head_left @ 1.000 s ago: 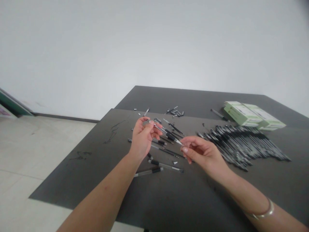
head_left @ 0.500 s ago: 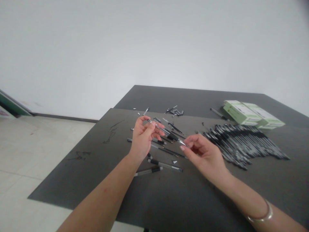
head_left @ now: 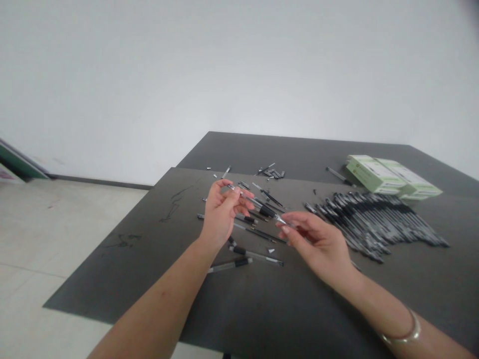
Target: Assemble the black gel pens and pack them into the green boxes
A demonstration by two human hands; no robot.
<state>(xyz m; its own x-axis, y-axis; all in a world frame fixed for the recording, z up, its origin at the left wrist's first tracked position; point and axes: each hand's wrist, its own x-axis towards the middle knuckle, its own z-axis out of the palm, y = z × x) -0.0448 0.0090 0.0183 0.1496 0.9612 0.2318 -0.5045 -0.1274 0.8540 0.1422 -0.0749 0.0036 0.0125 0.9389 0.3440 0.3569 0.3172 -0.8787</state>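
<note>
A clear pen with a black grip (head_left: 266,211) slants between my two hands above the dark table. The fingers and thumb of my left hand (head_left: 223,207) are closed on its upper left end. At its lower right end, my right hand (head_left: 314,239) pinches the silvery cone tip between thumb and fingers. Beneath and around the pen lie loose pen barrels (head_left: 258,255), thin refills (head_left: 262,234) and a small cone tip (head_left: 271,250).
To the right lies a wide row of many pens (head_left: 377,222), with two green and white boxes (head_left: 374,174) behind it. Small black caps (head_left: 275,174) are heaped farther back on the table (head_left: 142,264). A white wall stands behind.
My right hand has shifted slightly, and its fingers now sit closer round the pen's tip. My left hand has hardly moved.
</note>
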